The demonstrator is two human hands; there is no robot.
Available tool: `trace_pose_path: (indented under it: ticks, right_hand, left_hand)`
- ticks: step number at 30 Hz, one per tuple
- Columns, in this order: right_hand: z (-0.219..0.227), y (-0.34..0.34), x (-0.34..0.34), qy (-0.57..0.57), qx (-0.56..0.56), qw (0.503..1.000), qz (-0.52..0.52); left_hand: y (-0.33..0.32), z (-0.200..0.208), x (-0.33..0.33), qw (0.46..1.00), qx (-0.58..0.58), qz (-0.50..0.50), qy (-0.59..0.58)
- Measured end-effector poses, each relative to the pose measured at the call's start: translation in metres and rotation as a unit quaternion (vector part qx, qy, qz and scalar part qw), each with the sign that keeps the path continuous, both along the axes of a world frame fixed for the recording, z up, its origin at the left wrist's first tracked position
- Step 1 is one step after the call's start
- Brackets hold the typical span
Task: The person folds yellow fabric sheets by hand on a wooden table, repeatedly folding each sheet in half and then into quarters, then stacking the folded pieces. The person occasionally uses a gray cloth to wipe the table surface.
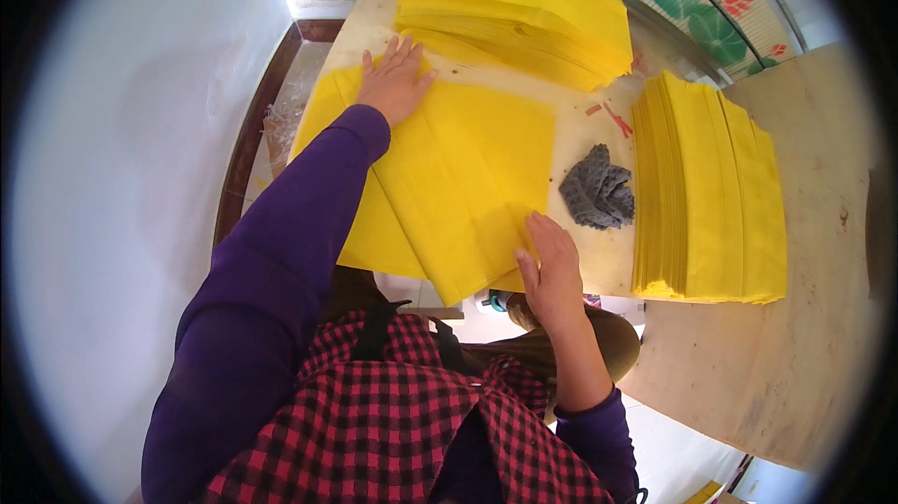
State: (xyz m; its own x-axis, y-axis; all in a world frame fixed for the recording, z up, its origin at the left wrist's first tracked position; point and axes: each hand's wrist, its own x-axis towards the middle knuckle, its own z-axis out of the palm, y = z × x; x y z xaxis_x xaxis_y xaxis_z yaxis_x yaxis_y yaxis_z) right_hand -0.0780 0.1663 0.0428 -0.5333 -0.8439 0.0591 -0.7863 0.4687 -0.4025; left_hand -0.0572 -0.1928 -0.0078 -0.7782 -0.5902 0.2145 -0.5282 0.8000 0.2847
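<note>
packages: none | labels: none | signs: none | screens: none in view

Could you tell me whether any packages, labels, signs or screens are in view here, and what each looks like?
None that I can make out: no package, label, sign or screen.
Nearest thing: a decorated panel at the top right, pale with green leaves and red flowers.
Otherwise only yellow sheets under both hands, two yellow stacks and a grey cloth.

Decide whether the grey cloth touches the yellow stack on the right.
Apart. The head view shows a strip of bare table between the grey cloth and the right yellow stack.
</note>
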Motion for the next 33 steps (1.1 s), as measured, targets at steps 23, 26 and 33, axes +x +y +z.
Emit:
trace_pose_path:
  ticks: [23,26,33]
  right_hand:
    - [0.034,-0.078,-0.028,-0.284,-0.039,0.956,-0.057]
    - [0.059,-0.077,-0.022,-0.362,-0.049,0.926,-0.092]
    - [0.096,-0.039,-0.004,-0.333,-0.086,0.938,-0.033]
  left_hand:
    - [0.147,0.043,0.197,0.590,0.671,0.055,0.446]
    - [0.165,0.041,0.196,0.497,0.753,0.069,0.425]
    - [0.164,0.042,0.155,0.279,0.881,-0.028,0.381]
